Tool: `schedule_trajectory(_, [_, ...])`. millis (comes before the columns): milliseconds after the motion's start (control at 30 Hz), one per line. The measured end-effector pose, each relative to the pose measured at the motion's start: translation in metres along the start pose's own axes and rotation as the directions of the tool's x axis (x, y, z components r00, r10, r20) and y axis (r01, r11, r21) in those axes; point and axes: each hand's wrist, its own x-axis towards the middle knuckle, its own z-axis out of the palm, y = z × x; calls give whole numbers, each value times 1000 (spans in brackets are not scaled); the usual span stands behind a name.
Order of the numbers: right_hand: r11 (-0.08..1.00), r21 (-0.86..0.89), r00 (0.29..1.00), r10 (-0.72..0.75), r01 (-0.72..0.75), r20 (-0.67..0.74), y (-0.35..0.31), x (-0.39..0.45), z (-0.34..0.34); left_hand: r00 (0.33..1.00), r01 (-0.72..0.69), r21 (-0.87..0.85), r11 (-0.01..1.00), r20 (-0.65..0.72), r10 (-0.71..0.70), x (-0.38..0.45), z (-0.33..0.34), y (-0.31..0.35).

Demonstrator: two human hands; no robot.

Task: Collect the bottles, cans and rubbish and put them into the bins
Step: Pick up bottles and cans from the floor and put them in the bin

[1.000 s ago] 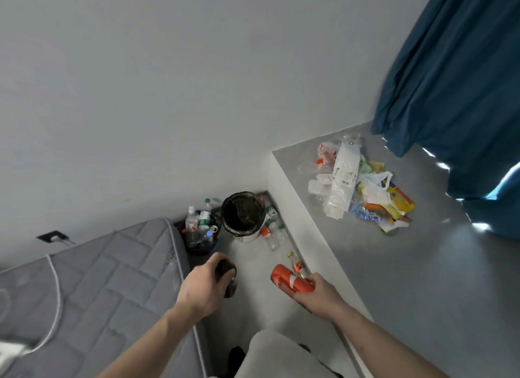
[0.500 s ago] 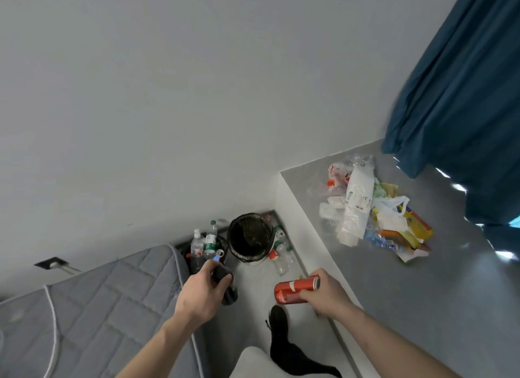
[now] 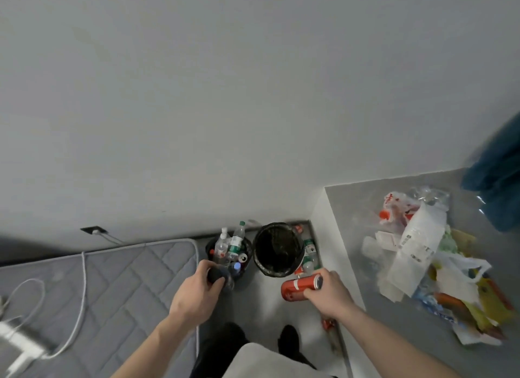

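My left hand [image 3: 197, 290] grips a dark bottle [image 3: 218, 275] right at the near rim of a small black bin [image 3: 209, 247] full of plastic bottles and a can. My right hand [image 3: 327, 293] holds a red can [image 3: 299, 286] on its side, just in front of a second, black-lined bin [image 3: 278, 249] that looks empty. Several clear bottles [image 3: 308, 251] lie on the floor between that bin and the raised grey ledge [image 3: 351, 237]. A heap of bags and wrappers [image 3: 427, 254] sits on the ledge to the right.
A grey mattress [image 3: 112, 279] with a white cable and charger [image 3: 25, 346] fills the left. My legs and dark socks [image 3: 287, 335] stand in the narrow floor strip. A small red item [image 3: 327, 324] lies by the ledge base. A blue curtain [image 3: 501, 186] hangs far right.
I have stepped closer to the bins. Both hands moved forward: the left with the dark bottle reached the full bin's rim, the right brought the red can up to the black-lined bin.
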Motion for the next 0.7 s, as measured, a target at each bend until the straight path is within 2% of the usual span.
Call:
schedule_trajectory(200, [1000, 20, 999, 15, -16, 35, -28, 43, 6, 998, 64, -9, 998, 7, -64, 53, -13, -6])
schedule_trajectory(400, [985, 116, 992, 126, -124, -7, -52, 75, 23, 994, 68, 25, 997, 79, -69, 137, -21, -23])
schedule_trajectory(700, [971, 164, 984, 178, -174, -12, -59, 155, 62, 977, 36, 193, 981, 201, -75, 277, 45, -55])
